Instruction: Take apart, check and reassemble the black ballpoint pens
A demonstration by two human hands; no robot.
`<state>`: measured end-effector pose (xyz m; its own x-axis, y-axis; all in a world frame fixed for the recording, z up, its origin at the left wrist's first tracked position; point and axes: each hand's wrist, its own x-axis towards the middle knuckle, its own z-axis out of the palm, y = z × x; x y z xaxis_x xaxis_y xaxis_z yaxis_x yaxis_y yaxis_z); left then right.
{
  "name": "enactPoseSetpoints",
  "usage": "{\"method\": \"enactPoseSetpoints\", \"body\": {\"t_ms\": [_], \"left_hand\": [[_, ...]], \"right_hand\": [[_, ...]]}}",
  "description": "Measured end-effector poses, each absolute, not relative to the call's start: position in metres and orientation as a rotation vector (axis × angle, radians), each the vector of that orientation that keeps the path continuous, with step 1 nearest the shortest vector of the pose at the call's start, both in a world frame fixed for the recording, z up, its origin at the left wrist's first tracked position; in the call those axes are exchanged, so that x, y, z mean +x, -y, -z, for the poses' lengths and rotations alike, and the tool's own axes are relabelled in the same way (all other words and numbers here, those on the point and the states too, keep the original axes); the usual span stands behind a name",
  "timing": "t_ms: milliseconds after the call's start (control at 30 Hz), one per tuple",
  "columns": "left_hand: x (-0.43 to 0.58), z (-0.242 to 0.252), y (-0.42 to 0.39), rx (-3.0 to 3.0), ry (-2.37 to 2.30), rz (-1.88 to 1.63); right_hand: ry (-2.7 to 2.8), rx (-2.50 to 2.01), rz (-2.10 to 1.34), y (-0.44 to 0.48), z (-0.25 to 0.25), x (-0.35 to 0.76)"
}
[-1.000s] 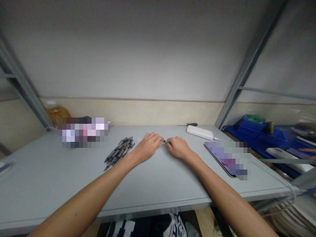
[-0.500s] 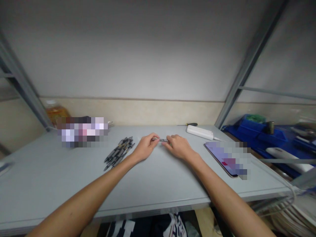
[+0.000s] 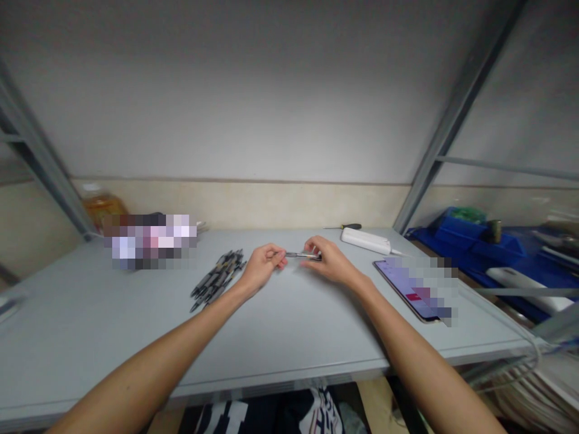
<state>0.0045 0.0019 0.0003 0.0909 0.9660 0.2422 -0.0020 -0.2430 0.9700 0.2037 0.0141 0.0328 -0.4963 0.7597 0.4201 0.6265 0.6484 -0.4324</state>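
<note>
A slim dark and silver pen (image 3: 296,255) spans the gap between my two hands above the middle of the desk. My left hand (image 3: 263,267) pinches its left end between thumb and fingertips. Around its right end curve the thumb and fingers of my right hand (image 3: 326,259), with the dark tip showing near the palm. To the left of my left hand, a pile of similar dark pens (image 3: 218,280) lies slanted on the desk.
On the grey desk (image 3: 271,349) a phone (image 3: 407,292), a white power strip (image 3: 365,240) and a screwdriver (image 3: 351,226) lie to the right. A blurred-out item (image 3: 154,241) and an orange bottle (image 3: 104,208) stand at the back left. Blue trays (image 3: 461,232) sit beyond the right frame post.
My right hand has shifted slightly right and up, its fingers more curved and parted, showing more of the pen. My left hand has moved a little left. The pile is unchanged.
</note>
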Motion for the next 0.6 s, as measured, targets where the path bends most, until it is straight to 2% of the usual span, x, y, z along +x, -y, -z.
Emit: {"method": "enactPoseSetpoints", "body": {"t_ms": [167,600], "left_hand": [[0.0035,-0.0001,-0.0018,1.389,-0.998,-1.33],[-0.0015,-0.009,0.0007,1.333,-0.991,-1.374]], "right_hand": [[2.322,-1.188,-0.496,-0.0134,-0.0354,0.2039],[2.119,-1.084,-0.695,-0.0172,-0.0351,0.2054]]}}
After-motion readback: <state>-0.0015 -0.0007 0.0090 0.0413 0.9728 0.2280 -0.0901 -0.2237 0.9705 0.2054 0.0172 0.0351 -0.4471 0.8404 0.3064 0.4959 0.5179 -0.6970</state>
